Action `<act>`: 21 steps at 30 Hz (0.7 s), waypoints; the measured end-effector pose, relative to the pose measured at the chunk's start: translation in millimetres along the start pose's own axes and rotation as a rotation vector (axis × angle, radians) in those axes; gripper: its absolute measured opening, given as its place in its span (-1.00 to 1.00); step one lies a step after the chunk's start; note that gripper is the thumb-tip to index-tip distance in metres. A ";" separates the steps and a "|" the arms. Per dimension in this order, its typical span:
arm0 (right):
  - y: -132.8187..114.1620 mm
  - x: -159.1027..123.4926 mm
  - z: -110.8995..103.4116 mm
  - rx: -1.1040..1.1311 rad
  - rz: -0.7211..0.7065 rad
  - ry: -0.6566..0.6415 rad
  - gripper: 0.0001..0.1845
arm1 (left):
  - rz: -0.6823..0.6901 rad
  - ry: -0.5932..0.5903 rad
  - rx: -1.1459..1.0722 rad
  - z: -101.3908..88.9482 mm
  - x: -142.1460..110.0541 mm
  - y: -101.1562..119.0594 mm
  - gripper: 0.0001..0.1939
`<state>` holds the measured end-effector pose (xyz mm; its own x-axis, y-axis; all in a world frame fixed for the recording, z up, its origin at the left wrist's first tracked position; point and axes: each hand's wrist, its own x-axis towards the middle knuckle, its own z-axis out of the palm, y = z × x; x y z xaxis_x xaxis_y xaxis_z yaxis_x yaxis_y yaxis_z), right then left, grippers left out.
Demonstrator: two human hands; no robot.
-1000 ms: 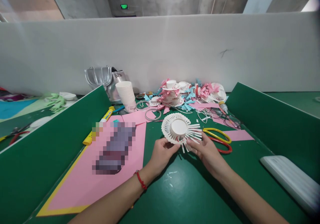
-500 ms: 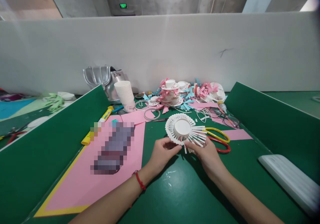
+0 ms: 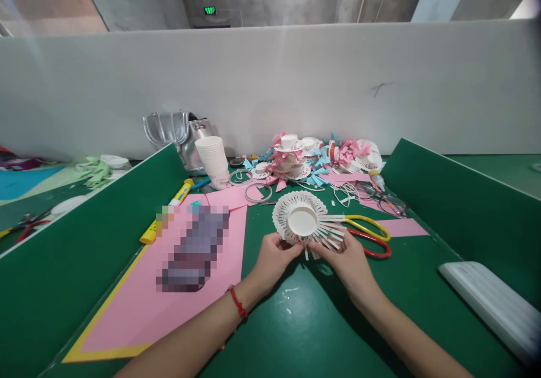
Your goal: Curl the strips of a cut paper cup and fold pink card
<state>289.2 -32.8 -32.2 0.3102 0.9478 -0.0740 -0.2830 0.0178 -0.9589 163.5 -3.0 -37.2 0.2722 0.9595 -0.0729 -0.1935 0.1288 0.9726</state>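
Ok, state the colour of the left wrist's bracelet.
The bracelet is red; the head view shows it best.

The left hand (image 3: 275, 262) and right hand (image 3: 349, 262) hold a fringed white paper cup (image 3: 302, 220) at seven and five o'clock. Scissors (image 3: 366, 217) lie at its three o'clock, stacked cups (image 3: 212, 161) toward ten.

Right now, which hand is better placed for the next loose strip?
Right, I'd say: the right hand is already at the loose strips of the white paper cup. The left hand holds by the looped edge, likely better for steadying.
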 end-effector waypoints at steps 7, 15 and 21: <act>-2.6 0.0 -0.2 -0.020 0.014 0.000 -0.56 | 0.018 0.028 0.002 -1.8 1.7 -4.2 -0.87; -1.8 -1.2 1.1 0.016 0.051 -0.013 -0.52 | 0.017 0.068 0.006 -0.9 2.2 -3.9 -0.88; 3.4 0.1 3.4 -0.005 0.010 -0.020 -0.50 | -0.003 -0.018 -0.027 -2.1 0.6 -1.0 -0.82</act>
<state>285.2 -31.6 -34.6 0.2891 0.9541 -0.0782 -0.2812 0.0065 -0.9596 161.8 -2.1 -38.7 0.2894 0.9545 -0.0713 -0.2183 0.1383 0.9660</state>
